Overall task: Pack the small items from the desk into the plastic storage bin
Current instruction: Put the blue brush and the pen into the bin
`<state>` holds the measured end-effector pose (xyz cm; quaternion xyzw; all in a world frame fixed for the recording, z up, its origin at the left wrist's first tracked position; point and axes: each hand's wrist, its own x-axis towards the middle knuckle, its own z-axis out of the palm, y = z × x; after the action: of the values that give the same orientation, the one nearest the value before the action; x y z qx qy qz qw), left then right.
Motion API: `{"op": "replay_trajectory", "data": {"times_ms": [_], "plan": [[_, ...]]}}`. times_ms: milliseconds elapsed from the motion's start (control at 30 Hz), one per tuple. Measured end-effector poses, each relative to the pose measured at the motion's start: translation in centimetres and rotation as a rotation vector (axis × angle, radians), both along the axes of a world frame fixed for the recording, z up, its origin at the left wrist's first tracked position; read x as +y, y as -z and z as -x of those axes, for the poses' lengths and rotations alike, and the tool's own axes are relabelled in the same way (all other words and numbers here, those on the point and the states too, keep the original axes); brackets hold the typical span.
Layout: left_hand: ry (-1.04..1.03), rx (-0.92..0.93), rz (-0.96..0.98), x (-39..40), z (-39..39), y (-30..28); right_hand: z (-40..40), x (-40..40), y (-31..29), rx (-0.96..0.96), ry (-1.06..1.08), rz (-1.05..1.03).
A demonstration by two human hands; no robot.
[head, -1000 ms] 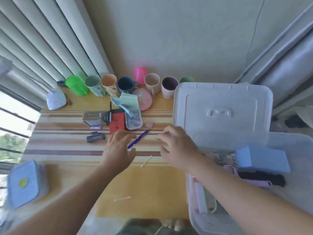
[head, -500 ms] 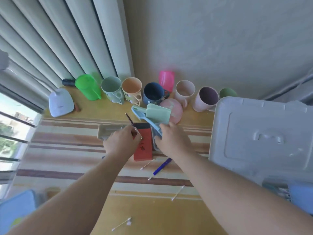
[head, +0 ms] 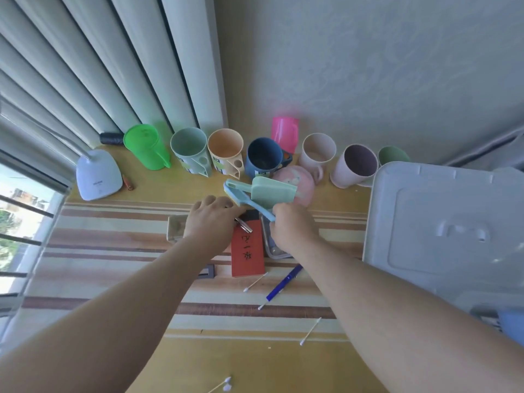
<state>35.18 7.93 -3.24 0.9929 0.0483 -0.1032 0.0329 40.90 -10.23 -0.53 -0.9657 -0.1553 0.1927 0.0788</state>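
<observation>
Left hand (head: pixel 211 222): fingers curled over a metal-tipped pen (head: pixel 244 224), beside the red booklet (head: pixel 247 251).
Right hand (head: pixel 293 225): grips the handle of a light-blue brush (head: pixel 243 200) with a green dustpan (head: pixel 273 192), raised above the tabletop (head: pixel 113 251).
Storage bin lid (head: pixel 442 225): white, at right.
Blue pen (head: pixel 283 282): lies on the tabletop among cotton swabs (head: pixel 309 331).

You can see black handwritten characters on the red booklet (head: pixel 247 251), but they are not clearly legible. The white lamp base (head: pixel 97 174) carries small print, too blurred for you to read.
</observation>
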Motion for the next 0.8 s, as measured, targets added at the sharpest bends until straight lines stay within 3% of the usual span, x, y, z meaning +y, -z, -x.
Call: {"op": "replay_trajectory", "data": {"times_ms": [167, 400, 533, 667, 800], "plan": [[0.116, -0.125, -0.068, -0.8, 0.3, -0.5, 0.3, -1.3, -0.4, 0.005, -0.032, -0.115], [0.18, -0.419, 0.214, -2.3, 5.2, -4.9, 2.4, -8.6, -5.2, -0.057, -0.085, -0.375], [0.21, -0.381, 0.373, -6.0, 9.1, -9.1, 5.0, -17.1, -9.7, -0.166, -0.037, -0.424], [0.195, -0.242, 0.649, -12.7, 12.2, -13.2, 8.6, -28.1, -15.0, -0.209, 0.022, -0.387], [0.261, -0.17, 0.756, -20.0, 12.8, -15.2, 12.1, -40.6, -17.6, -0.283, 0.153, -0.298]]}}
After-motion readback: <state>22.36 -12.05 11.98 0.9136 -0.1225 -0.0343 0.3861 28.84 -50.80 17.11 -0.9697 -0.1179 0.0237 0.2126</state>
